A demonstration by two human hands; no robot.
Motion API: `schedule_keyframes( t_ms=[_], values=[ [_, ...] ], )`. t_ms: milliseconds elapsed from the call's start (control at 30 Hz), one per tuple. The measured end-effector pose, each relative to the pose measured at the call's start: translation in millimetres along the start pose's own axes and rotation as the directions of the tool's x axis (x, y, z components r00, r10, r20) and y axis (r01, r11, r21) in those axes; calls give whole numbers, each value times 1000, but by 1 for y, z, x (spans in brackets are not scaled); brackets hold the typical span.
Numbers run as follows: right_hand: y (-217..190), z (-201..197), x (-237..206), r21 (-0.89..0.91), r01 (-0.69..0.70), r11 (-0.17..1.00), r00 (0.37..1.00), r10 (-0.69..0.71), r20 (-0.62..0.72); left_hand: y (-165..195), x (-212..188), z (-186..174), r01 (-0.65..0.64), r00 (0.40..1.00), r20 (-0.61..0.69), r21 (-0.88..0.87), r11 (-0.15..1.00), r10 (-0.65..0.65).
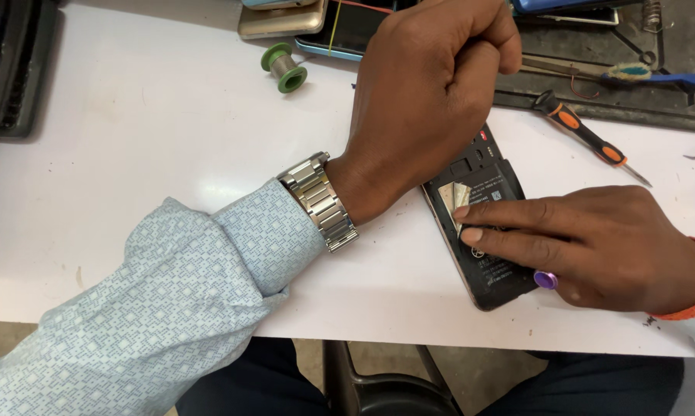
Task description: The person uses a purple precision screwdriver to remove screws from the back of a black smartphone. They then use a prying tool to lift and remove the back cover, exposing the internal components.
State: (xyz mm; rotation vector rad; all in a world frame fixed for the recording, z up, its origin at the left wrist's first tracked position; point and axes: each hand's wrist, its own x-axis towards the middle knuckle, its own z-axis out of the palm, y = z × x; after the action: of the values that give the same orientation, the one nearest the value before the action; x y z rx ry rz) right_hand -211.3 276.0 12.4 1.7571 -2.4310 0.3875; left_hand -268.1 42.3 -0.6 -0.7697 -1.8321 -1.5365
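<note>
Pressing opened phone (492, 270) flat, long axis near-far, right hand (594, 243) fingertips.

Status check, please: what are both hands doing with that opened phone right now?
Left hand fisted over the phone's top end, grip contents hidden. Right hand fingertips pressing the opened phone. Screwdriver lies clear, beyond it.

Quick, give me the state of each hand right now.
Left hand: closed in a fist above the opened phone; whether it holds anything cannot be told.
Right hand: open, fingers flat, pressing on the phone.
</note>
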Motion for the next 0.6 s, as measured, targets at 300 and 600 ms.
schedule_keyframes(
  t_ms=[300,600],
  values=[
    [-13,2,13,-69,-47,996,994,54,98,4,1,-4,31,999,17,6,1000,-31],
    [-20,0,26,-95,-142,985,974,157,164,-6,-6,-2,105,984,140,59,993,-112]
  ],
)
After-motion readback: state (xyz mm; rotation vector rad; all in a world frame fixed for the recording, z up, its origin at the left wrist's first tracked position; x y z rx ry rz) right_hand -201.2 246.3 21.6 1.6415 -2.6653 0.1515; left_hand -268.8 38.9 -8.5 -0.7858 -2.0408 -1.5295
